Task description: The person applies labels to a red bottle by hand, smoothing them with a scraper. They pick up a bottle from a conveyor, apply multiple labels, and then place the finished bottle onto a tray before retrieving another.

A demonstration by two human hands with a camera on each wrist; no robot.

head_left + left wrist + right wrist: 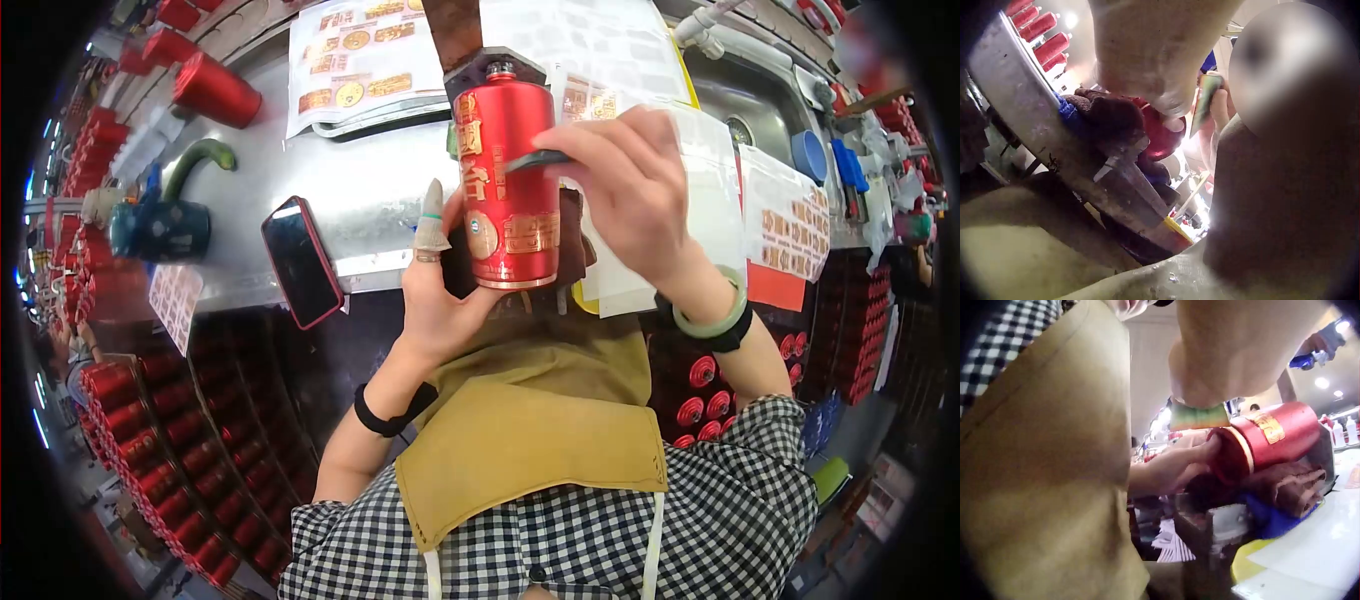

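Note:
A red bottle (510,200) with gold lettering and a dark neck lies in the middle of the head view, its base toward the person. The left hand (440,310) grips it near the base, thumb at the base edge, with a pale cover on one finger. The right hand (635,190) pinches a dark, flat tool (540,159) against the bottle's printed side. In the right wrist view a green, flat piece (1200,417) shows under the right hand, beside the red bottle (1282,440). Brown cloth (1291,487) lies below the bottle.
A phone (302,262) lies left on the metal counter, near a blue tape dispenser (160,228) and a red bottle (217,90). Gold sticker sheets (360,55) lie behind; another sheet (790,215) is at the right, by a sink (745,90). Racks of red bottles (180,450) stand below left.

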